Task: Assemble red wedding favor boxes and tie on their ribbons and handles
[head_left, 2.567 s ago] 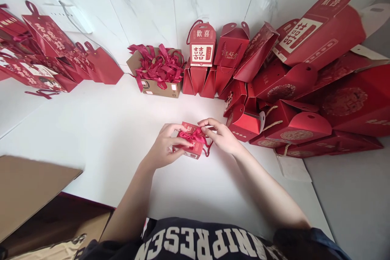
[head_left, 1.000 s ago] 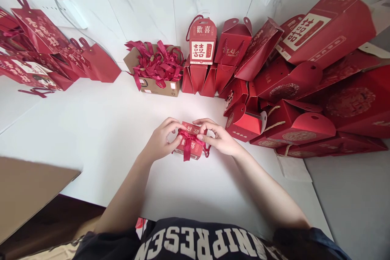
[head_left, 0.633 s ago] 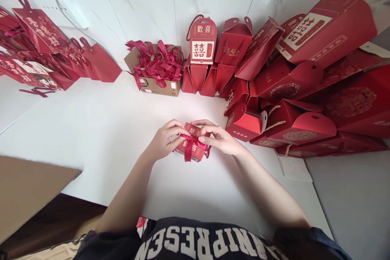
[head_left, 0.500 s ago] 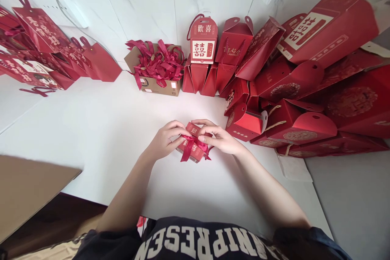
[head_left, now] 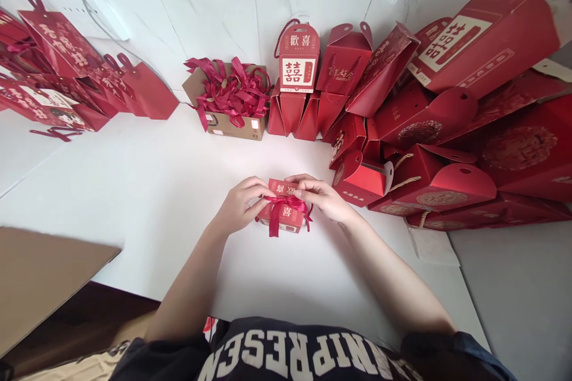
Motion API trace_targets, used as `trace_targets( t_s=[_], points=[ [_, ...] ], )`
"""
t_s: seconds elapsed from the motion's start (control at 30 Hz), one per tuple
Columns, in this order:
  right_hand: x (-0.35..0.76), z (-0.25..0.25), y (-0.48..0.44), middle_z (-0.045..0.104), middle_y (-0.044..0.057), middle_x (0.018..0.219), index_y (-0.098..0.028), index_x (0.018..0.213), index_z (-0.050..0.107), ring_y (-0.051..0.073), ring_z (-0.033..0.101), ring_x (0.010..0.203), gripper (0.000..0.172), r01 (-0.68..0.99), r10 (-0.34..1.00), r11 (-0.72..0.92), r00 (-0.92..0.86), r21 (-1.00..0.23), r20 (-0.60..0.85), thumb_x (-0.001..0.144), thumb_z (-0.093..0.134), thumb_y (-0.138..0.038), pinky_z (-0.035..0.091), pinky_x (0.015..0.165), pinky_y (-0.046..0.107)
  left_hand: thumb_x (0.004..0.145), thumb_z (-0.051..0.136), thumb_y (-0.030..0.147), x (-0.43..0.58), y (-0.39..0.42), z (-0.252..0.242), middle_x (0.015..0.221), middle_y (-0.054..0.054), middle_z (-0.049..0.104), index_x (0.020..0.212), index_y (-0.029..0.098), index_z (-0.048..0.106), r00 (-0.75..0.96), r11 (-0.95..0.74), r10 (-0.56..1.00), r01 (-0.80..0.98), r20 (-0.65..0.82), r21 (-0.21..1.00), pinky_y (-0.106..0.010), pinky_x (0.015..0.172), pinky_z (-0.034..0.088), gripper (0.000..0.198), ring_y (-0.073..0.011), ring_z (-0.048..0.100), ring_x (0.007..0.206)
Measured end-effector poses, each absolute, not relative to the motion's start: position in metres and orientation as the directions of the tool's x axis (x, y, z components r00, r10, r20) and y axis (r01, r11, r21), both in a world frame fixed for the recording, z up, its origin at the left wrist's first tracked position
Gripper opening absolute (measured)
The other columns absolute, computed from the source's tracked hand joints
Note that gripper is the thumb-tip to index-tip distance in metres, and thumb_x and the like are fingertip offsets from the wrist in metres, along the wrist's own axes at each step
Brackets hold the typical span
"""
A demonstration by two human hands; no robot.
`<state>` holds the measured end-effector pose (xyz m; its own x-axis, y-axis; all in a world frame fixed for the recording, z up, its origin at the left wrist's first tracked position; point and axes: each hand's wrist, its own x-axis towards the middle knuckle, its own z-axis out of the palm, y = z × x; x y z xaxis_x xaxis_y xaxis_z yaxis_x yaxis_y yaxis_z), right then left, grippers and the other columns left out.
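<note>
A small red gift box (head_left: 289, 225) with pale printed characters sits on the white table in front of me. Across its top runs a crimson ribbon (head_left: 274, 225) tied in a bow, one tail hanging down the near side. My left hand (head_left: 245, 205) pinches the bow's left part between thumb and fingers. On the other side, my right hand (head_left: 324, 197) is closed on the bow's right part, its thumb and index finger together at the box's top right. Some fingers of the right hand are hidden behind the box.
A cardboard box (head_left: 236, 130) full of loose crimson ribbons stands by the wall. Red gift boxes (head_left: 429, 184) are stacked along the right, and upright red boxes (head_left: 299, 59) stand at the back. More red bags (head_left: 149, 89) lie back left. A brown cardboard flap (head_left: 49, 274) juts in at left.
The small gift box has turned so its edges lie squarer to me, and its bow now spreads left to right. Both hands stay on the ribbon.
</note>
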<state>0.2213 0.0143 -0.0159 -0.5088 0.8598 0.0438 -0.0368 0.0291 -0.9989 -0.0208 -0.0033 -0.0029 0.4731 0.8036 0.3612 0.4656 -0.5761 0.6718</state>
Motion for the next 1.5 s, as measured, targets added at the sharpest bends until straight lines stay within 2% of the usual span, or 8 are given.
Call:
trace_targets(
  t_s=[0.23, 0.53, 0.7, 0.87, 1.1, 1.27, 1.37, 1.5],
  points=[
    [0.22, -0.015, 0.016, 0.06, 0.007, 0.124, -0.018, 0.067, 0.062, 0.021, 0.058, 0.111, 0.033, -0.032, 0.845, 0.025, -0.534, -0.999, 0.039, 0.087, 0.061, -0.044, 0.04, 0.099, 0.037, 0.087, 0.059, 0.017, -0.025, -0.004, -0.002, 0.097, -0.005, 0.059, 0.111, 0.024, 0.064, 0.442, -0.589, 0.8, 0.451, 0.406, 0.67, -0.029, 0.072, 0.049, 0.026, -0.0129, 0.054, 0.077],
    [0.219, -0.013, 0.013, 0.06, 0.007, 0.124, -0.018, 0.066, 0.057, 0.019, 0.059, 0.107, 0.036, -0.02, 0.842, 0.024, -0.539, -0.999, 0.032, 0.09, 0.057, -0.046, 0.043, 0.094, 0.034, 0.087, 0.06, 0.016, -0.023, -0.007, 0.006, 0.089, -0.004, 0.059, 0.091, 0.025, 0.071, 0.533, -0.77, 0.636, 0.49, 0.558, 0.409, -0.028, 0.069, 0.049, 0.014, -0.0137, 0.057, 0.08],
    [0.219, -0.013, 0.013, 0.061, 0.006, 0.122, -0.018, 0.067, 0.06, 0.02, 0.058, 0.11, 0.037, -0.007, 0.85, 0.059, -0.523, -0.998, 0.054, 0.09, 0.057, -0.048, 0.042, 0.097, 0.035, 0.09, 0.058, 0.021, -0.02, -0.005, 0.01, 0.087, -0.002, 0.061, 0.101, 0.029, 0.07, 0.626, -0.807, 0.574, 0.541, 0.528, 0.235, -0.029, 0.07, 0.047, 0.019, -0.0135, 0.055, 0.076],
    [0.22, -0.013, 0.014, 0.06, 0.006, 0.123, -0.018, 0.066, 0.062, 0.02, 0.058, 0.111, 0.039, -0.007, 0.849, 0.065, -0.525, -0.998, 0.059, 0.089, 0.057, -0.049, 0.044, 0.096, 0.035, 0.089, 0.059, 0.022, -0.019, 0.001, 0.008, 0.081, -0.002, 0.061, 0.095, 0.028, 0.071, 0.615, -0.823, 0.535, 0.535, 0.58, 0.192, -0.028, 0.067, 0.047, 0.014, -0.0133, 0.054, 0.073],
    [0.221, -0.014, 0.015, 0.061, 0.006, 0.122, -0.019, 0.065, 0.061, 0.019, 0.058, 0.112, 0.039, 0.01, 0.855, 0.077, -0.514, -0.997, 0.061, 0.088, 0.058, -0.05, 0.043, 0.098, 0.034, 0.09, 0.057, 0.027, -0.016, 0.005, 0.015, 0.086, -0.004, 0.063, 0.085, 0.022, 0.068, 0.64, -0.786, 0.618, 0.515, 0.456, 0.342, -0.03, 0.072, 0.049, 0.013, -0.0155, 0.056, 0.08],
    [0.221, -0.015, 0.015, 0.061, 0.006, 0.122, -0.019, 0.066, 0.062, 0.019, 0.058, 0.11, 0.039, 0.009, 0.855, 0.074, -0.515, -0.997, 0.059, 0.088, 0.058, -0.051, 0.043, 0.098, 0.035, 0.089, 0.058, 0.033, -0.014, 0.009, 0.017, 0.091, -0.005, 0.056, 0.079, 0.019, 0.066, 0.633, -0.648, 0.718, 0.457, 0.29, 0.609, -0.031, 0.076, 0.05, 0.018, -0.0159, 0.056, 0.082],
    [0.221, -0.017, 0.016, 0.061, 0.006, 0.122, -0.019, 0.067, 0.063, 0.02, 0.059, 0.109, 0.039, 0.008, 0.849, 0.07, -0.525, -0.998, 0.055, 0.088, 0.057, -0.051, 0.044, 0.098, 0.036, 0.085, 0.064, 0.033, -0.011, 0.013, 0.011, 0.092, -0.005, 0.051, 0.076, 0.019, 0.066, 0.642, -0.582, 0.717, 0.337, 0.271, 0.74, -0.031, 0.076, 0.051, 0.017, -0.0152, 0.055, 0.081],
    [0.22, -0.019, 0.016, 0.062, 0.006, 0.122, -0.019, 0.07, 0.067, 0.02, 0.059, 0.111, 0.037, -0.001, 0.844, 0.063, -0.533, -0.998, 0.053, 0.089, 0.058, -0.05, 0.043, 0.099, 0.036, 0.086, 0.062, 0.032, -0.006, 0.017, 0.004, 0.089, -0.005, 0.049, 0.065, 0.017, 0.06, 0.626, -0.543, 0.72, 0.239, 0.3, 0.805, -0.032, 0.075, 0.051, 0.025, -0.0145, 0.054, 0.078]
  ],
)
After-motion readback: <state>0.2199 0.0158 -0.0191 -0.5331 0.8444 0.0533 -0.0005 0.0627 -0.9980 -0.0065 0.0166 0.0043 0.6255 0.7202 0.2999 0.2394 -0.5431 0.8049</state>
